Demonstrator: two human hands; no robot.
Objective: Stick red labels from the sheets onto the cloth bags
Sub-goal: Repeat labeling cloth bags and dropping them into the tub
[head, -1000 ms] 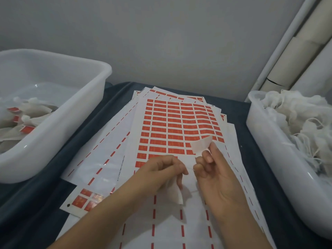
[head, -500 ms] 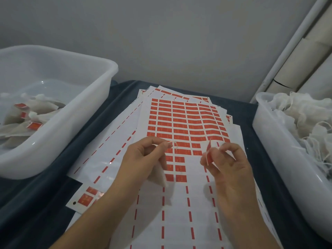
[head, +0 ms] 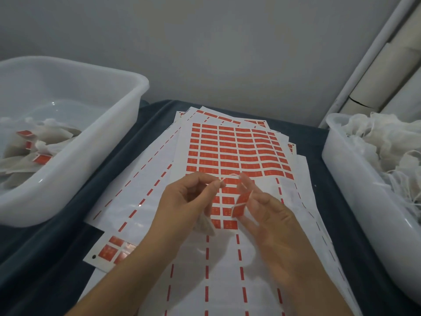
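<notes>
Pinching a peeled red label (head: 241,205) between thumb and fingertips of the right hand (head: 268,215), raised just above the top label sheet (head: 241,153). Joined by a thin white string (head: 230,176) running across to the left hand (head: 184,201), whose curled thumb and forefinger nip the string's other end. Hanging below that left hand, a small pale cloth bag (head: 206,224), partly hidden by the fingers. Spread beneath both hands, a fanned pile of label sheets on a dark blue cloth-covered table (head: 127,156); top sheet full of red labels at its far end, only red dashes left nearer. Standing at left, a white plastic tub (head: 95,142) holding labelled bags (head: 34,151). Standing at right, a second white tub (head: 355,185) heaped with unlabelled bags (head: 387,144) and tangled strings.
</notes>
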